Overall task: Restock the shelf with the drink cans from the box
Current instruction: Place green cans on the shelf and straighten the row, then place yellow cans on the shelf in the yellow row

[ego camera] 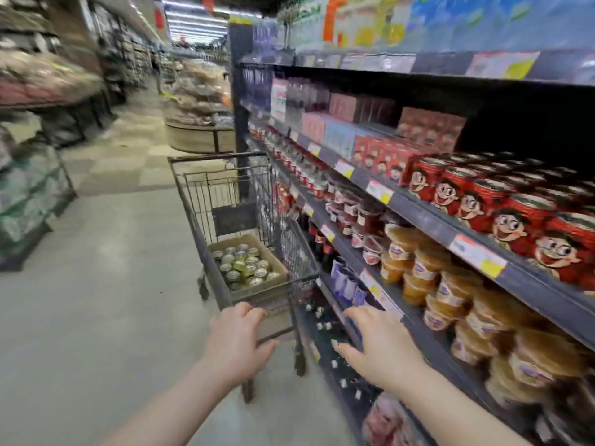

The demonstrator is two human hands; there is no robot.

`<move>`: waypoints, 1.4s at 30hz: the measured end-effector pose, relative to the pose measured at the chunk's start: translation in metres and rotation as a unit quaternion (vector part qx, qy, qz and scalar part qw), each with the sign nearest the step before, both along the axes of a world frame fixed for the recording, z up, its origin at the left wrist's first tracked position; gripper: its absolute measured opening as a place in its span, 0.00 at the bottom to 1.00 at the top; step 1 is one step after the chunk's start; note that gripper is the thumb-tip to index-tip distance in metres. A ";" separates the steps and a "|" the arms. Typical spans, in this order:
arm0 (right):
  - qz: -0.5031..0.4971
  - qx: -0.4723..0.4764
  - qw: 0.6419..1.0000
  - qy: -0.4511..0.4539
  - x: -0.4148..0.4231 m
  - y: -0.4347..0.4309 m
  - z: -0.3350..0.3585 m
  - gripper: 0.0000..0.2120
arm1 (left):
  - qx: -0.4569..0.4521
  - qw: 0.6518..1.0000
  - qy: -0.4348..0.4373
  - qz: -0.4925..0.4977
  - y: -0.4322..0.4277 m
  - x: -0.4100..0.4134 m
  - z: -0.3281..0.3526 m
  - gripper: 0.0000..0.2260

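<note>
Hands apart at lower centre: left hand (pixel 238 342) curled round the near handle of the cart (pixel 219 156), right hand (pixel 383 346) spread, fingers straight, holding nothing, hovering just beside the edge of the shelf (pixel 418 217). Cans (pixel 246 267) packed in close rows inside the open box (pixel 281 272), on the floor of the cart's basket, well ahead of both hands and untouched. Standing upright, silver tops facing up toward the camera; long axis of each vertical. Long axis of the box along the cart, running away from the viewer. Judged stiff thin metal, smooth-walled and likely slippery, of moderate weight if full, each light enough for one hand; prone to denting if dropped or squeezed hard. Best taken from above, fingertips spread round the top rim, then shifted to a wrap round the side wall once lifted clear; little room for fingers between neighbours, so better begun at a can next to a gap or the box wall. Box itself judged soft-walled cardboard, heavy when this full, to be lifted from beneath rather than by its rim. Red cans (pixel 512 217) and orange tubs (pixel 428 268) on the shelf; matching slot for the boxed cans not identifiable, labels blurred.
</note>
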State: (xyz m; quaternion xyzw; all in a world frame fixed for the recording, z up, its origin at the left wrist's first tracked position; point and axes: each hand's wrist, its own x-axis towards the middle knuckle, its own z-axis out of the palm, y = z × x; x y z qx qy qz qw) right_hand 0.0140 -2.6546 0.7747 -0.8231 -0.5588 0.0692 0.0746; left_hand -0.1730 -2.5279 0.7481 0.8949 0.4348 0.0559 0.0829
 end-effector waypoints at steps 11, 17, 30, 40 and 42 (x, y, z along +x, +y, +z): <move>0.000 -0.039 0.997 0.065 -0.057 0.160 -0.040 0.26 | -0.039 0.998 0.037 0.035 0.141 -0.065 -0.031 0.24; 0.006 -0.071 0.994 0.085 -0.040 0.242 -0.068 0.26 | -0.064 0.997 0.038 0.019 0.210 -0.050 -0.048 0.24; -0.036 -0.139 0.976 0.162 0.069 0.465 -0.133 0.24 | -0.134 0.990 0.021 0.040 0.431 0.050 -0.069 0.35; -0.162 -0.182 0.939 0.243 0.118 0.525 -0.213 0.22 | -0.243 0.968 0.054 -0.040 0.528 0.126 -0.131 0.26; -0.193 -0.184 0.929 0.258 0.117 0.536 -0.235 0.21 | -0.255 0.963 0.055 -0.073 0.552 0.143 -0.150 0.20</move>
